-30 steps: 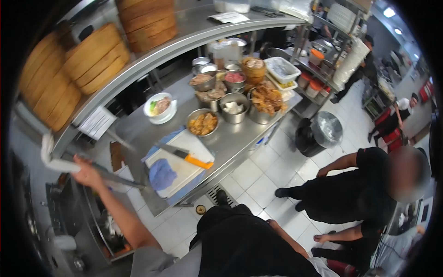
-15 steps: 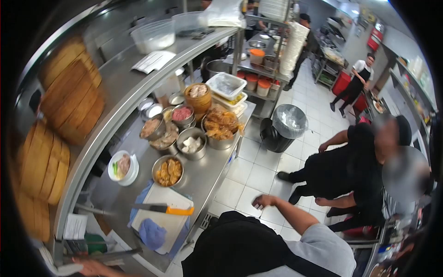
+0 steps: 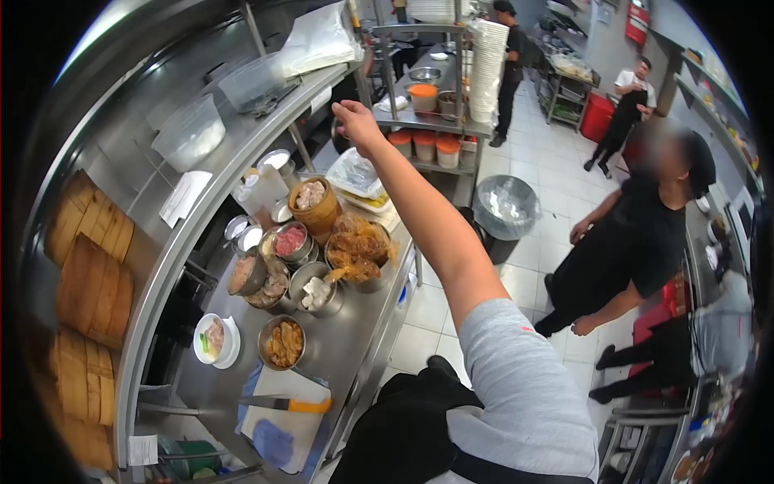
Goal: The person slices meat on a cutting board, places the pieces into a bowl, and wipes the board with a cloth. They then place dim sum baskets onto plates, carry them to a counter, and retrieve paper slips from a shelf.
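My right hand point(image 3: 355, 125) is raised at the end of my outstretched arm, near the upper shelf's edge and above a lidded white container point(image 3: 355, 173). Its fingers are curled together; anything between them is too small to make out. My left hand is out of view. On the steel counter stand a bowl of orange-brown pieces point(image 3: 284, 343), a bowl of white chunks point(image 3: 314, 290), a bowl of wrapped brown food point(image 3: 359, 250) and a bamboo steamer point(image 3: 317, 214). A knife with an orange handle point(image 3: 310, 406) lies across a white board point(image 3: 310, 436), beside a blue cloth point(image 3: 272, 442).
A white bowl point(image 3: 216, 339) sits at the counter's left. Wooden lids point(image 3: 93, 290) line the far left. A lined bin point(image 3: 506, 208) stands on the floor. A person in black point(image 3: 625, 242) stands to my right, with others behind. The overhead shelf point(image 3: 234, 149) holds plastic tubs.
My right hand has risen from beside my body towards the shelf. My left hand has left the view at lower left. The camera view has shifted, and the nearby person has turned.
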`<act>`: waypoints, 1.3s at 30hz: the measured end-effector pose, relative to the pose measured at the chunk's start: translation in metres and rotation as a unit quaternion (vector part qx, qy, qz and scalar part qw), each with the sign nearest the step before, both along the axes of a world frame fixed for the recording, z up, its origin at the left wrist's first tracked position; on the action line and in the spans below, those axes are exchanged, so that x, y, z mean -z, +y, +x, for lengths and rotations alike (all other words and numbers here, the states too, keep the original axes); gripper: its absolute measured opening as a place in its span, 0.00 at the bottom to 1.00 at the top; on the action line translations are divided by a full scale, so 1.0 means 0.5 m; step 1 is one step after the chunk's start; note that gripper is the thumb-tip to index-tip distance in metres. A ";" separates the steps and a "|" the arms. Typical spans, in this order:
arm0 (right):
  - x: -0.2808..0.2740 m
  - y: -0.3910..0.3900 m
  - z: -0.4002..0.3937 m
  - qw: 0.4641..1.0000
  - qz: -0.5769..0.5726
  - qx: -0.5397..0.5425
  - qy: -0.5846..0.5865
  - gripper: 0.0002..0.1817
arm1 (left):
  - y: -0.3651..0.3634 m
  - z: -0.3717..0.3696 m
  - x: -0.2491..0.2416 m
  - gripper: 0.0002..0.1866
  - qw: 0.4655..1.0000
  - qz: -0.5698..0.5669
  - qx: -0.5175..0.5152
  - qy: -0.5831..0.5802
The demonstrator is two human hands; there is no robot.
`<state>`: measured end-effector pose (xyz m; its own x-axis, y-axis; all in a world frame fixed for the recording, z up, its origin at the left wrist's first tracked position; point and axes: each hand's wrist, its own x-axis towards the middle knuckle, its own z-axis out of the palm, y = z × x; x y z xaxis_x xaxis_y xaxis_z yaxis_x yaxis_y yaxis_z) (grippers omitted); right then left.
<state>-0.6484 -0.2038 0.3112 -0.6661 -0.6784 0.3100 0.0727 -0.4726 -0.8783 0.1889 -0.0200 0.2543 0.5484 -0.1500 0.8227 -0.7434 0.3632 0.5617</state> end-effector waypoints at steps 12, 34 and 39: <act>0.040 -0.077 0.024 0.960 -0.161 -0.202 -0.110 0.09 | -0.005 0.090 0.030 0.32 0.985 0.092 0.075 0.127; 0.022 -0.015 0.330 0.964 -0.137 -0.220 -0.068 0.11 | 0.010 0.024 0.006 0.23 0.965 0.088 0.190 0.157; 0.044 0.027 0.305 0.978 -0.118 -0.148 -0.085 0.15 | 0.075 0.042 0.005 0.23 0.960 0.252 0.117 0.026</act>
